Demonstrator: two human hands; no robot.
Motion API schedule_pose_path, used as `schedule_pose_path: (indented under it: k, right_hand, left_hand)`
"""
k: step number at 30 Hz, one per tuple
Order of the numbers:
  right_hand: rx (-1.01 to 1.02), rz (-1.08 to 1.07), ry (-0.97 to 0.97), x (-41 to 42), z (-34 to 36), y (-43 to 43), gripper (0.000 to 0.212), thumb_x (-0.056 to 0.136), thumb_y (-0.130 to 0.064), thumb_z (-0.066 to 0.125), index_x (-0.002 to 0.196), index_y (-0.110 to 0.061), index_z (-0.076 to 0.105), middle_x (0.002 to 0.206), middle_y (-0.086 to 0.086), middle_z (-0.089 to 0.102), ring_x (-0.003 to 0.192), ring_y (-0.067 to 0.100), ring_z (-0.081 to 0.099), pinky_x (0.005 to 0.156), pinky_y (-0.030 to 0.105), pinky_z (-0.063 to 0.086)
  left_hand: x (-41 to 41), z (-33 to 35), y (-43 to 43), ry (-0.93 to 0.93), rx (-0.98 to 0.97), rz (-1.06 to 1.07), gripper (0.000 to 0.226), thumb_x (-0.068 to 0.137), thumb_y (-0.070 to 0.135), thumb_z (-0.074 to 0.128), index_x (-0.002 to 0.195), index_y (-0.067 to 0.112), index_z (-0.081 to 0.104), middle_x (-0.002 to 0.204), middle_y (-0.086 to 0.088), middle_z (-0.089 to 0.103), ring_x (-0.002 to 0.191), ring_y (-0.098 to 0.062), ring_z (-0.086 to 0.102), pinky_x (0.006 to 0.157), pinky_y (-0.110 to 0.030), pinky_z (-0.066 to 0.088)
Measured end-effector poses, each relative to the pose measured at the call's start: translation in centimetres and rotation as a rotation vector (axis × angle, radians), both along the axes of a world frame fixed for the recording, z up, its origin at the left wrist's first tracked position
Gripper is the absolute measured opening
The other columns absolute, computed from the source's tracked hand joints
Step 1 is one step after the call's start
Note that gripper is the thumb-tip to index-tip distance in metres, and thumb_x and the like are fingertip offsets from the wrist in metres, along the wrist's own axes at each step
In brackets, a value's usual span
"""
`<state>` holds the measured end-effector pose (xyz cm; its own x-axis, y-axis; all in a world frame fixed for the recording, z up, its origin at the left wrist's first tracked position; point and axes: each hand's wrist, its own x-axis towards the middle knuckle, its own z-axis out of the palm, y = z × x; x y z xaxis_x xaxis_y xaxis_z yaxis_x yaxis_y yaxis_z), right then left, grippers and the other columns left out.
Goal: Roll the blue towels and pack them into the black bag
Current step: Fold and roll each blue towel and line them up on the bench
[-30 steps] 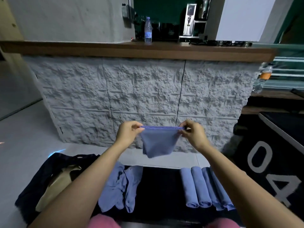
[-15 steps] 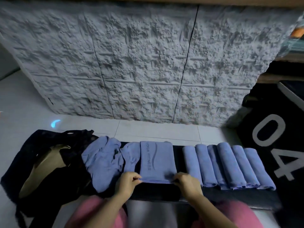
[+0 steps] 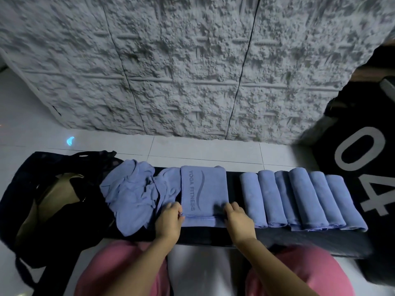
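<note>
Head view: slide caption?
Left hand and right hand hold the flat towel at its near edge; rolled towels right, loose towels and bag left.

A rough white wall [image 3: 192, 71] with dark vertical seams rises above pale floor tiles [image 3: 203, 149] bearing a small blue spot of light [image 3: 70, 141], a low black bench [image 3: 299, 240] crosses the foreground, and a black box [image 3: 333, 159] marked "04" stands at right.

Held taut mid-air a second ago, the blue towel [image 3: 203, 193] came down flat on the black bench [image 3: 233, 182]. Left hand [image 3: 168, 218] dropped to its 7 o'clock corner and right hand [image 3: 237, 218] to its 5 o'clock corner, both pinching the hem. View tipped downward.
</note>
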<state>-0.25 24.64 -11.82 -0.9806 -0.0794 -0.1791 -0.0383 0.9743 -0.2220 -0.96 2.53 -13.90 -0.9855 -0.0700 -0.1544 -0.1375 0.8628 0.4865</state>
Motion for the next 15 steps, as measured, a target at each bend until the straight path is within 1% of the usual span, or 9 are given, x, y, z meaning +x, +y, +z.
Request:
schedule_pose_path:
  k: [2,3,4,5,7,9,10,12,15]
  right_hand:
    - [0.051,0.178,0.073,0.6,-0.2,0.0,0.029,0.064,-0.013,0.077,0.082,-0.019,0.054,0.087,-0.002,0.053,0.079,0.021,0.054,0.041,0.029,0.027]
    - [0.093,0.231,0.095,0.9,-0.4,0.1,0.036,0.053,-0.014,0.083,0.074,-0.02,0.055,0.08,-0.005,0.053,0.072,0.018,0.053,0.037,0.025,0.023]
    - [0.107,0.256,0.118,1.1,-0.7,0.4,0.038,0.048,-0.013,0.085,0.072,-0.021,0.056,0.077,-0.006,0.054,0.07,0.017,0.051,0.035,0.024,0.023]
    - [0.098,0.273,0.13,1.4,-1.0,0.7,0.038,0.047,-0.013,0.083,0.073,-0.02,0.057,0.077,-0.006,0.054,0.07,0.017,0.048,0.035,0.024,0.027]
    - [0.058,0.305,0.154,1.6,-1.5,1.1,0.035,0.052,-0.013,0.077,0.08,-0.02,0.058,0.082,-0.006,0.056,0.074,0.019,0.044,0.041,0.027,0.039]
    - [0.066,0.295,0.152,1.8,-1.6,1.3,0.039,0.054,-0.013,0.076,0.089,-0.022,0.059,0.091,-0.006,0.058,0.077,0.02,0.046,0.05,0.029,0.045]
    - [0.073,0.278,0.144,1.8,-1.5,1.2,0.043,0.054,-0.011,0.077,0.091,-0.022,0.059,0.094,-0.006,0.058,0.077,0.02,0.047,0.051,0.029,0.046]
    - [0.067,0.235,0.131,1.5,-1.2,0.9,0.046,0.052,-0.01,0.08,0.091,-0.023,0.059,0.092,-0.006,0.057,0.076,0.02,0.049,0.049,0.028,0.046]
    - [0.061,0.138,0.096,1.2,-0.5,0.4,0.047,0.05,-0.009,0.082,0.089,-0.023,0.06,0.085,-0.007,0.059,0.072,0.019,0.052,0.042,0.026,0.042]
  left_hand:
    - [0.2,-0.8,-0.2,0.105,-0.106,-0.228,0.034,0.052,0.001,0.083,0.063,0.02,0.057,0.071,0.008,0.053,0.065,-0.012,0.054,0.046,-0.023,0.045]
    - [0.3,-1.1,-0.5,0.145,-0.167,-0.316,0.035,0.044,0.003,0.087,0.061,0.02,0.061,0.069,0.009,0.054,0.062,-0.011,0.054,0.043,-0.019,0.044]
    - [0.3,-1.4,-0.7,0.184,-0.197,-0.372,0.034,0.041,0.006,0.089,0.061,0.02,0.065,0.068,0.009,0.055,0.06,-0.01,0.054,0.043,-0.018,0.044]
    - [0.4,-1.5,-0.9,0.216,-0.202,-0.414,0.032,0.043,0.009,0.091,0.061,0.02,0.067,0.068,0.009,0.056,0.06,-0.01,0.055,0.044,-0.018,0.046]
    - [0.6,-1.3,-1.2,0.259,-0.191,-0.489,0.026,0.049,0.022,0.092,0.063,0.02,0.069,0.069,0.01,0.058,0.062,-0.01,0.055,0.048,-0.019,0.049]
    - [0.9,-0.8,-1.1,0.245,-0.196,-0.518,0.033,0.045,0.035,0.091,0.067,0.022,0.071,0.073,0.013,0.059,0.065,-0.009,0.055,0.051,-0.02,0.05]
    - [1.0,-0.5,-1.0,0.226,-0.202,-0.513,0.036,0.043,0.036,0.092,0.07,0.023,0.071,0.075,0.015,0.059,0.067,-0.008,0.055,0.053,-0.019,0.051]
    - [1.2,-0.4,-0.9,0.222,-0.174,-0.465,0.035,0.047,0.024,0.092,0.074,0.023,0.071,0.079,0.016,0.059,0.07,-0.007,0.055,0.055,-0.019,0.051]
    - [1.4,-0.6,-1.0,0.202,-0.072,-0.332,0.026,0.069,0.01,0.078,0.09,0.022,0.07,0.091,0.016,0.063,0.077,-0.01,0.057,0.062,-0.022,0.053]
